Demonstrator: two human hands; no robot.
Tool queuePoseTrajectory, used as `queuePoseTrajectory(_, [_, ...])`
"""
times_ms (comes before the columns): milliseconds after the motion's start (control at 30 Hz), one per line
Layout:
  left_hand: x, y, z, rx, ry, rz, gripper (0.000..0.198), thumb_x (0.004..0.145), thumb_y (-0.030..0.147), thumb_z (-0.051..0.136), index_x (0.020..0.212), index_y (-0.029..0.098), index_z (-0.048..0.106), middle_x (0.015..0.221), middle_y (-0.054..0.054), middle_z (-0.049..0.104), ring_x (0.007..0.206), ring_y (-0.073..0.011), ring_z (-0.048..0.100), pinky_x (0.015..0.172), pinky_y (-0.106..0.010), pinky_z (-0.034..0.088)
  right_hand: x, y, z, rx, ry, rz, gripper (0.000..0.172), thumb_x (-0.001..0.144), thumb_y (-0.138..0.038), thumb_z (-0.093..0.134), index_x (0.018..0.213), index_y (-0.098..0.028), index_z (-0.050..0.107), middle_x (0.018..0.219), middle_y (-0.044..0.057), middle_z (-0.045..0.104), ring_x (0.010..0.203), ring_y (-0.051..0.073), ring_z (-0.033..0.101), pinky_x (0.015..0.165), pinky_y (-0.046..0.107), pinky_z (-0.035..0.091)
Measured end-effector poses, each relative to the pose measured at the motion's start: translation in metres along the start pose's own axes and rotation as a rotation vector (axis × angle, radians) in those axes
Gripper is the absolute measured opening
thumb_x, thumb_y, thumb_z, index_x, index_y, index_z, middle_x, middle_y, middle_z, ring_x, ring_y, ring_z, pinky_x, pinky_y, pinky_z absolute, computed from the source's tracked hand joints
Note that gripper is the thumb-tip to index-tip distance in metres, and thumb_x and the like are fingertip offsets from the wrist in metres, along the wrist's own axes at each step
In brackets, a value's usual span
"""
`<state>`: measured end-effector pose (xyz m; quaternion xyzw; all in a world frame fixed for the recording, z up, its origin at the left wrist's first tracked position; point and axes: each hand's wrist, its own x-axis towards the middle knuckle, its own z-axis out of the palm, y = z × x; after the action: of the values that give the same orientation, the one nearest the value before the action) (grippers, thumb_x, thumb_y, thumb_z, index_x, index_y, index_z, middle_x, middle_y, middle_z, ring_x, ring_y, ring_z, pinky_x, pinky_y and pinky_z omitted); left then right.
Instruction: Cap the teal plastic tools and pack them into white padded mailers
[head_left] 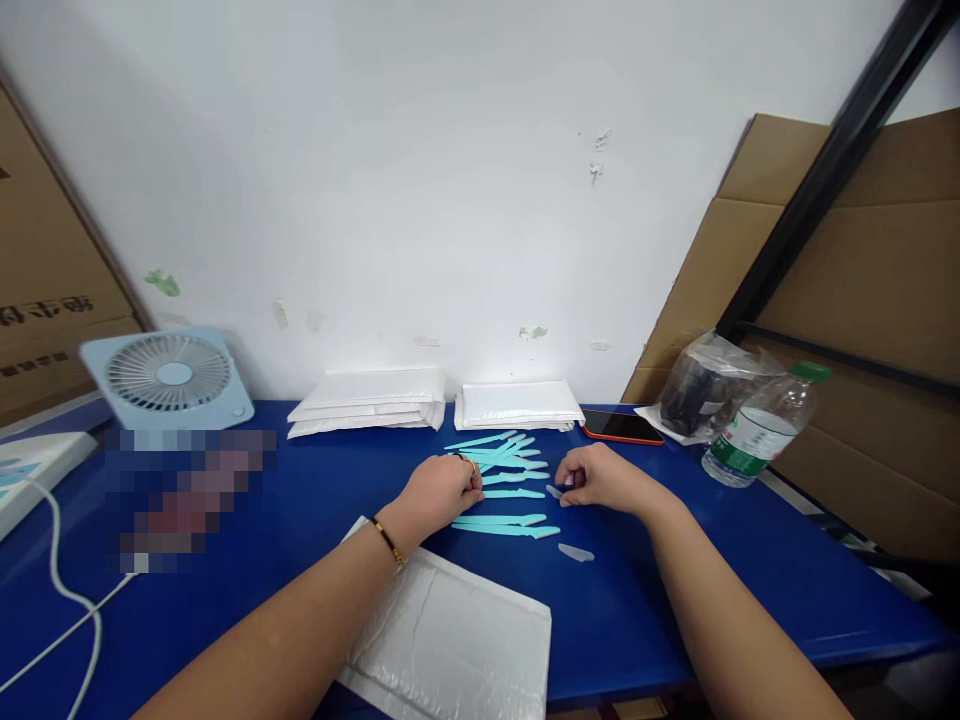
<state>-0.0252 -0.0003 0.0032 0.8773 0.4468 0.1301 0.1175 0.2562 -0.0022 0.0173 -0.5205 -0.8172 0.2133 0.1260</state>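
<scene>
Several turquoise eyebrow razors (504, 521) lie on the blue table, some crossed over one another in a loose pile. My left hand (444, 490), with a ring on one finger, is closed around the handle end of a razor (516, 494) whose tip points right. Opposite it, my right hand (596, 477) pinches a small clear blade cover (553, 492) just beyond that tip. Another clear cover (576, 552) lies loose below. Under my left wrist is a white padded mailer (457, 630).
Two stacks of white mailers (367, 400) rest against the wall. A phone (622, 427), a water bottle (761, 430) and a bagged dark item (697, 385) stand right. At left are a light-blue fan (172, 375) and a white cable (56, 560). A blurred patch covers part of the table.
</scene>
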Motion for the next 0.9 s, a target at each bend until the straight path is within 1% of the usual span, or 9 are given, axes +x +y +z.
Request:
queuePoseTrajectory(67, [0.000, -0.001, 0.001, -0.008, -0.001, -0.001, 0.016, 0.078, 0.033, 0.054, 0.072, 0.021, 0.063, 0.073, 0.001, 0.064, 0.064, -0.0131, 0.055, 0.054, -0.022, 0.035, 0.000, 0.000, 0.001, 0.030, -0.004, 0.000, 0.032, 0.059, -0.038, 0.072, 0.083, -0.018, 0.069, 0.072, 0.003, 0.065, 0.063, 0.016, 0.058, 0.053, 0.022, 0.043])
queuePoseTrajectory(233, [0.000, 0.000, 0.002, -0.015, -0.008, -0.004, 0.015, 0.078, 0.032, 0.055, 0.072, 0.021, 0.064, 0.073, 0.001, 0.065, 0.065, -0.0129, 0.055, 0.053, -0.022, 0.034, 0.002, -0.001, 0.004, 0.123, -0.098, -0.014, 0.021, 0.066, -0.036, 0.067, 0.075, -0.017, 0.070, 0.064, 0.002, 0.065, 0.059, 0.014, 0.059, 0.052, 0.021, 0.043])
queuePoseTrajectory(367, [0.003, 0.001, 0.002, -0.049, -0.023, -0.004, 0.017, 0.079, 0.033, 0.054, 0.074, 0.021, 0.065, 0.075, 0.001, 0.065, 0.066, -0.0131, 0.055, 0.055, -0.022, 0.036, 0.010, -0.008, 0.015, 0.160, -0.059, -0.067, 0.024, 0.067, -0.038, 0.067, 0.077, -0.017, 0.070, 0.069, 0.003, 0.067, 0.061, 0.014, 0.060, 0.054, 0.021, 0.044])
queuePoseTrajectory(500, [0.004, 0.004, 0.003, -0.035, -0.027, -0.013, 0.017, 0.080, 0.033, 0.054, 0.075, 0.020, 0.064, 0.074, 0.000, 0.064, 0.067, -0.0135, 0.056, 0.057, -0.023, 0.037, 0.016, -0.013, 0.024, 0.167, -0.011, -0.096, 0.027, 0.069, -0.042, 0.066, 0.077, -0.017, 0.070, 0.068, 0.003, 0.065, 0.058, 0.012, 0.058, 0.055, 0.021, 0.043])
queuePoseTrajectory(633, [0.000, 0.008, 0.000, -0.019, 0.062, 0.035, 0.018, 0.079, 0.034, 0.055, 0.086, 0.021, 0.065, 0.089, -0.001, 0.064, 0.079, -0.0156, 0.057, 0.067, -0.024, 0.040, 0.007, -0.014, 0.014, 0.139, 0.062, -0.083, 0.028, 0.067, -0.040, 0.068, 0.081, -0.016, 0.069, 0.068, 0.002, 0.062, 0.059, 0.012, 0.055, 0.053, 0.021, 0.041])
queuePoseTrajectory(700, [-0.002, 0.010, -0.001, -0.062, 0.076, 0.068, 0.021, 0.078, 0.038, 0.055, 0.089, 0.022, 0.064, 0.094, -0.002, 0.063, 0.082, -0.0158, 0.057, 0.068, -0.024, 0.040, -0.002, -0.017, 0.004, 0.175, -0.058, -0.108, 0.026, 0.068, -0.038, 0.067, 0.083, -0.016, 0.069, 0.066, 0.001, 0.060, 0.057, 0.011, 0.053, 0.051, 0.020, 0.040])
queuePoseTrajectory(800, [-0.005, 0.011, -0.002, -0.123, -0.009, 0.115, 0.020, 0.078, 0.039, 0.056, 0.083, 0.023, 0.066, 0.085, -0.001, 0.064, 0.077, -0.0146, 0.056, 0.062, -0.022, 0.039, -0.013, -0.023, -0.005, 0.209, -0.380, -0.240, 0.023, 0.070, -0.033, 0.066, 0.087, -0.019, 0.071, 0.071, 0.001, 0.060, 0.059, 0.010, 0.053, 0.053, 0.019, 0.040])
queuePoseTrajectory(833, [-0.005, 0.010, -0.001, -0.134, -0.045, 0.125, 0.018, 0.078, 0.038, 0.056, 0.081, 0.023, 0.067, 0.082, 0.000, 0.064, 0.075, -0.0142, 0.056, 0.060, -0.022, 0.038, -0.015, -0.025, -0.006, 0.202, -0.451, -0.277, 0.023, 0.069, -0.032, 0.067, 0.088, -0.020, 0.072, 0.074, 0.001, 0.060, 0.060, 0.010, 0.053, 0.054, 0.019, 0.041])
queuePoseTrajectory(900, [-0.004, 0.008, -0.001, -0.143, -0.080, 0.118, 0.017, 0.078, 0.035, 0.055, 0.078, 0.023, 0.067, 0.077, 0.000, 0.065, 0.071, -0.0134, 0.056, 0.057, -0.022, 0.037, -0.016, -0.022, -0.006, 0.182, -0.496, -0.293, 0.023, 0.066, -0.033, 0.069, 0.085, -0.020, 0.073, 0.076, 0.001, 0.060, 0.063, 0.011, 0.054, 0.055, 0.019, 0.041])
